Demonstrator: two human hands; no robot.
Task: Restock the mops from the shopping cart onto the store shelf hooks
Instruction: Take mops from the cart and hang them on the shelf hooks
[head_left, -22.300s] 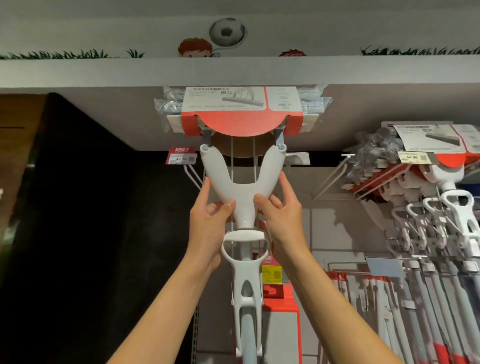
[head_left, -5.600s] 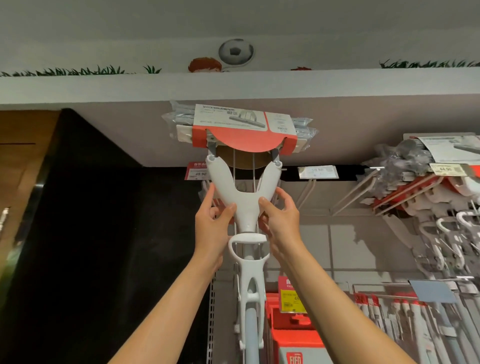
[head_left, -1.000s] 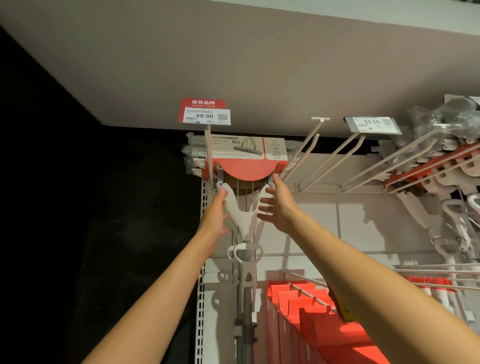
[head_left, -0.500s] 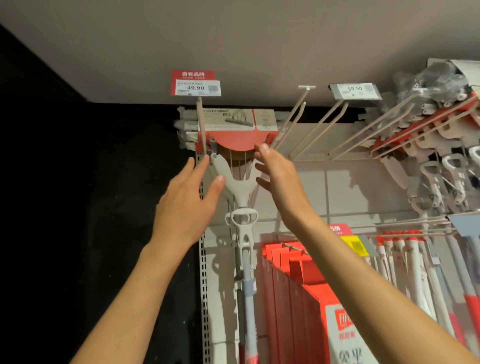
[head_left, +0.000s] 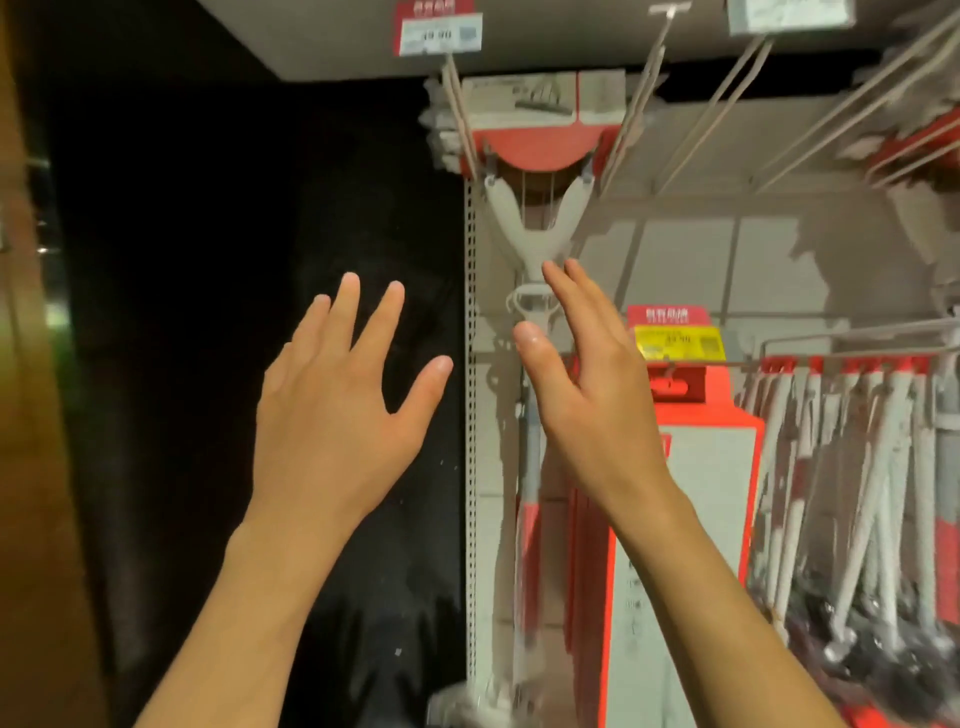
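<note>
Against the shelf back, upper centre, the mop (head_left: 527, 228) hangs vertically, seemingly head-up; left hand (head_left: 337, 415) and right hand (head_left: 587, 395) splayed, empty.

At my twelve o'clock a red price tag (head_left: 439, 27) juts out overhead. At three o'clock a yellow price label (head_left: 679, 343) sits above tall red-and-white boxes (head_left: 680, 519).

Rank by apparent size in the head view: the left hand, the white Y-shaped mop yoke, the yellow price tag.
1. Left hand, though nearest the camera.
2. White Y-shaped mop yoke.
3. Yellow price tag.
</note>
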